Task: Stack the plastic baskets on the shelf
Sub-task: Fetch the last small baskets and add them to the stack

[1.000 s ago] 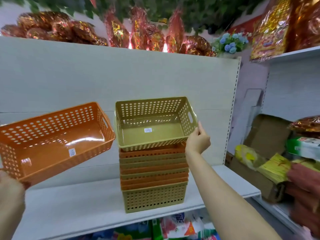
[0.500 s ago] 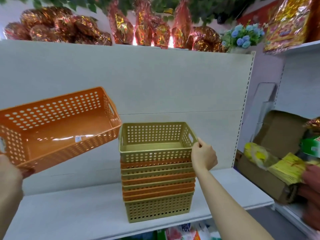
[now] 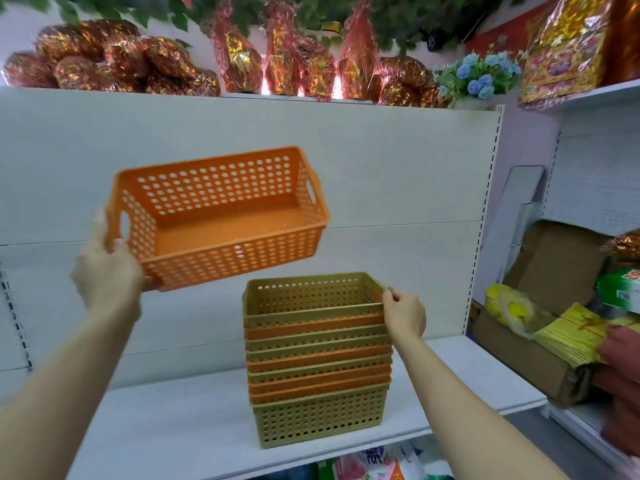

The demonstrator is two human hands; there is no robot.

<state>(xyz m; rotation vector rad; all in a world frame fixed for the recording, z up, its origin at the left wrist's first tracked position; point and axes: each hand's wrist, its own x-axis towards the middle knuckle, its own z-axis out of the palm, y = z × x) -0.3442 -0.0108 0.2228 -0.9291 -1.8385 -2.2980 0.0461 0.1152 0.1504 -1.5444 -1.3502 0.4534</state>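
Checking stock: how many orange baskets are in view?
5: one orange basket in the left hand above the stack, four orange rims nested in that stack on the shelf; more may be hidden.

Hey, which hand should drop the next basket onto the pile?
Left. The left hand already holds the orange basket in the air, up and left of the stack. The right hand is pinching the top basket's rim, steadying the stack.
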